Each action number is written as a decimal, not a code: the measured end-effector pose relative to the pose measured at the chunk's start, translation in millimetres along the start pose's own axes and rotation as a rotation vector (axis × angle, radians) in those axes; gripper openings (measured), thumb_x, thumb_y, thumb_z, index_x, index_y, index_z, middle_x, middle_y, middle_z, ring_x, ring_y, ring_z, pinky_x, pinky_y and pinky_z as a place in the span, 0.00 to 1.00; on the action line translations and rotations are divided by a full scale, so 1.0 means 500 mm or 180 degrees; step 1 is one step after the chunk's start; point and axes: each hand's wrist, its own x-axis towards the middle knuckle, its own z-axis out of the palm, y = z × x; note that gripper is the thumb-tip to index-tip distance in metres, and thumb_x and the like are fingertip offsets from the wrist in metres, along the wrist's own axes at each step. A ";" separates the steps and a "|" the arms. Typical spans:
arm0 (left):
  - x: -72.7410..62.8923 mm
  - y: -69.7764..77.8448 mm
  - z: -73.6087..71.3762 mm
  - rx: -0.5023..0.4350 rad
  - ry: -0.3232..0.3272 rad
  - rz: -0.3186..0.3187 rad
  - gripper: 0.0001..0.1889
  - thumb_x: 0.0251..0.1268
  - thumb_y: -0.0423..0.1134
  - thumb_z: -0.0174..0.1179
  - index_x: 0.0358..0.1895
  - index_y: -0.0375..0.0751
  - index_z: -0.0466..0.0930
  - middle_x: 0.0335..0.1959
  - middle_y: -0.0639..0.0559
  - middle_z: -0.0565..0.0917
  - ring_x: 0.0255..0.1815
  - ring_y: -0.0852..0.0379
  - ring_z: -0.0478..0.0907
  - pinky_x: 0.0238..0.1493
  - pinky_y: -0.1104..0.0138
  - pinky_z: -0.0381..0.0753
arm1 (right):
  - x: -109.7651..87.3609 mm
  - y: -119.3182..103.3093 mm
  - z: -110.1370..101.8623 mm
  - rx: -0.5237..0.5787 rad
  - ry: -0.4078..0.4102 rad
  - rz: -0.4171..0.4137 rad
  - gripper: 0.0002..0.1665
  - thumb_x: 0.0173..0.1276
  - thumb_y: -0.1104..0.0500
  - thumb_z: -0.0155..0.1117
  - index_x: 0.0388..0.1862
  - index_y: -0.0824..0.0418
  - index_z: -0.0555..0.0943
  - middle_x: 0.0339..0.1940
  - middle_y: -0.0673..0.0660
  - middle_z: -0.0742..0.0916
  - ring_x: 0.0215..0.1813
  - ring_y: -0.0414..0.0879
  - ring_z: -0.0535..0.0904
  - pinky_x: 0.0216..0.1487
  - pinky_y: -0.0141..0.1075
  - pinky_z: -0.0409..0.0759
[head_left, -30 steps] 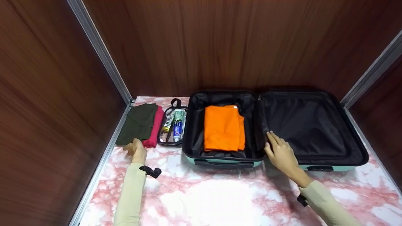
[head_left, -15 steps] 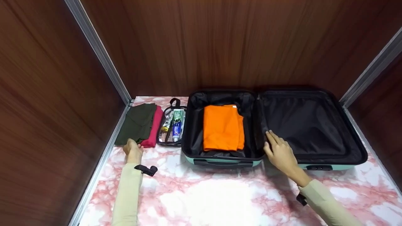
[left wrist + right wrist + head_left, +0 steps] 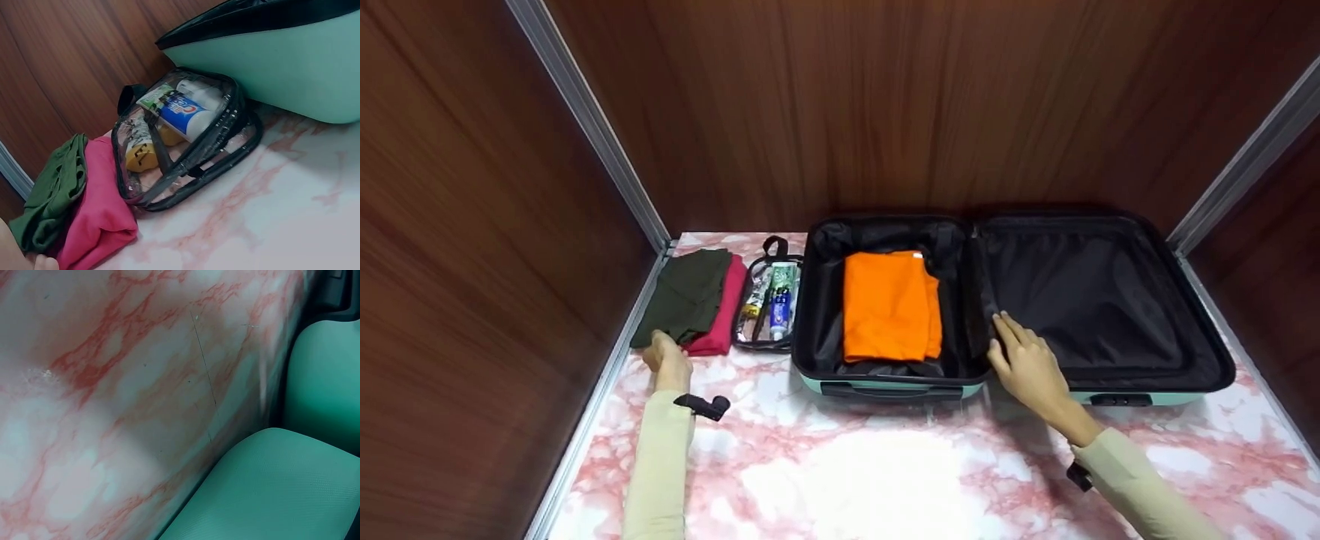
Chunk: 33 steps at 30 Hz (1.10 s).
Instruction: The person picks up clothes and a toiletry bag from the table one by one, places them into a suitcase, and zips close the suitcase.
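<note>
In the head view my left hand (image 3: pixel 668 361) is at the near edge of a folded dark green garment (image 3: pixel 682 292), its fingertips partly hidden. I cannot tell whether they pinch the cloth. A folded pink garment (image 3: pixel 725 319) lies partly under the green one. The left wrist view shows the green garment (image 3: pixel 53 191) and the pink garment (image 3: pixel 104 214) close to my fingers (image 3: pixel 48 262). My right hand (image 3: pixel 1030 371), fingers extended, rests on the middle edge of the open suitcase (image 3: pixel 900 384). Inside its left half lies a folded orange garment (image 3: pixel 889 307).
A clear toiletry bag (image 3: pixel 744 341) holding a toothpaste tube (image 3: pixel 781 307) and other items stands between the garments and the suitcase. The suitcase's right half (image 3: pixel 1095 300) lies open. Wooden panels (image 3: pixel 877 112) enclose the marbled tabletop (image 3: pixel 765 442) at the back and sides.
My left hand has moved slightly left along the green garment's near edge, and its fingers have turned in toward the cloth. The right hand stays on the suitcase edge.
</note>
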 end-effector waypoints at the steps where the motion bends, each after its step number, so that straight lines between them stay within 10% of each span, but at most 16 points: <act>1: -0.013 0.007 -0.001 -0.0091 -0.0045 0.0001 0.32 0.77 0.46 0.44 0.77 0.35 0.50 0.73 0.44 0.62 0.69 0.55 0.64 0.62 0.69 0.70 | 0.000 0.000 0.000 0.0000 -0.0003 0.0003 0.26 0.72 0.58 0.57 0.65 0.70 0.75 0.63 0.68 0.79 0.52 0.65 0.79 0.49 0.58 0.75; 8: -0.022 0.024 -0.006 -0.1005 -0.0407 -0.0284 0.31 0.75 0.40 0.48 0.76 0.36 0.51 0.71 0.42 0.65 0.69 0.53 0.66 0.63 0.65 0.71 | -0.002 0.000 -0.002 0.0002 -0.0005 -0.0001 0.26 0.73 0.58 0.57 0.65 0.70 0.75 0.63 0.68 0.79 0.52 0.66 0.79 0.49 0.58 0.75; 20: -0.003 0.021 -0.032 -0.0547 -0.0803 -0.0454 0.38 0.72 0.41 0.55 0.78 0.45 0.42 0.77 0.47 0.55 0.75 0.53 0.56 0.63 0.67 0.70 | -0.004 -0.002 0.002 -0.0013 -0.0035 0.0027 0.26 0.73 0.57 0.56 0.65 0.69 0.75 0.63 0.67 0.79 0.52 0.65 0.79 0.49 0.58 0.75; 28: 0.002 0.018 -0.012 -0.0761 -0.0758 -0.0425 0.06 0.65 0.31 0.53 0.42 0.37 0.68 0.40 0.49 0.73 0.34 0.58 0.75 0.37 0.71 0.80 | -0.004 -0.001 0.001 -0.0022 0.0005 0.0017 0.26 0.72 0.58 0.57 0.65 0.69 0.76 0.63 0.67 0.79 0.52 0.65 0.79 0.49 0.58 0.75; 33: 0.008 0.013 -0.001 -0.0706 -0.0998 -0.0590 0.03 0.60 0.32 0.47 0.36 0.38 0.65 0.39 0.50 0.69 0.29 0.56 0.72 0.31 0.66 0.75 | -0.001 -0.002 0.001 -0.0022 0.0012 -0.0007 0.26 0.72 0.58 0.57 0.65 0.69 0.75 0.63 0.68 0.79 0.51 0.65 0.79 0.49 0.58 0.75</act>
